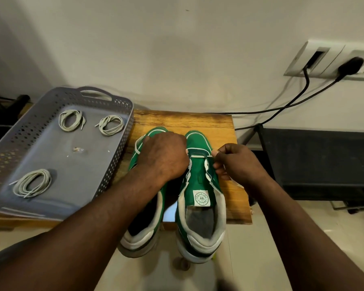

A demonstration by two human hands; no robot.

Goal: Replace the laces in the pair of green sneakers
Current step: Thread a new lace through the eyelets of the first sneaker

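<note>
Two green sneakers stand side by side on a small wooden table [177, 119], toes toward the wall. The right sneaker [200, 185] has a white lace [199, 156] running across its lowest eyelets. My right hand [235, 162] pinches that lace at the shoe's right edge. My left hand [164, 156] lies over the left sneaker [143, 217], its fingers curled at the left end of the same lace; what they hold is hidden. A loose lace loop [138, 145] shows at the left sneaker's toe.
A grey perforated tray [118, 131] on the left holds three coiled pale laces [33, 182]. Wall sockets [332, 59] with black cables [298, 97] are at the back right. A black shelf [319, 160] stands right of the table.
</note>
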